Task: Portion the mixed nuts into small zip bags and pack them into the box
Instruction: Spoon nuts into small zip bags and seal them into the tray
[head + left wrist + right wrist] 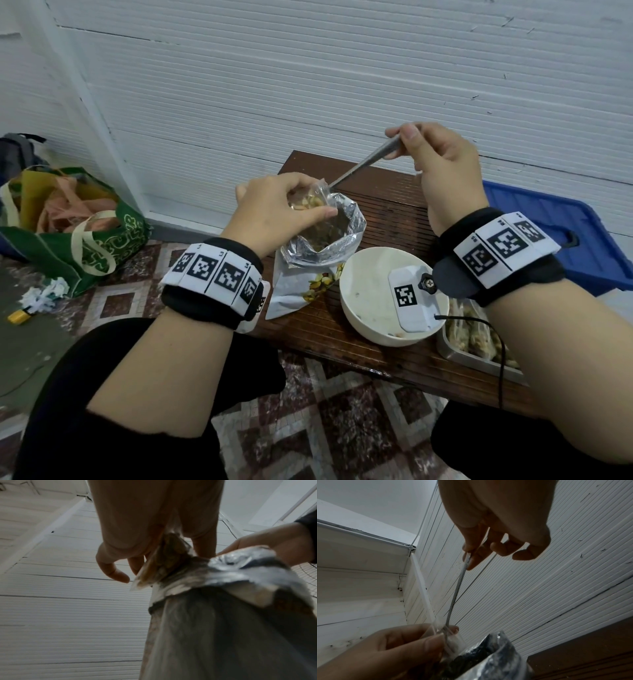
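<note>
From the head view, the left hand point(274, 209) pinched a small zip bag point(310, 200) open above the foil nut pouch point(318, 250), while the right hand point(442, 161) gripped a spoon point(363, 164) by its handle, the bowl end dipped into the bag. The tipping would go best, I judged, with the bag's mouth kept wide over the pouch so strays fell back in. Counted here: one spoon, one pouch, one white bowl point(363, 301), one metal tray point(455, 353) of filled bags on the wooden surface point(394, 205), one blue box point(555, 219) beyond it.

From the left wrist, thumb and fingers point(118, 573) curled round the bag point(164, 561), nuts visible inside.

From the right wrist, fingertips point(476, 557) pinched the spoon's handle point(457, 588); its bowl was hidden in the bag.
</note>
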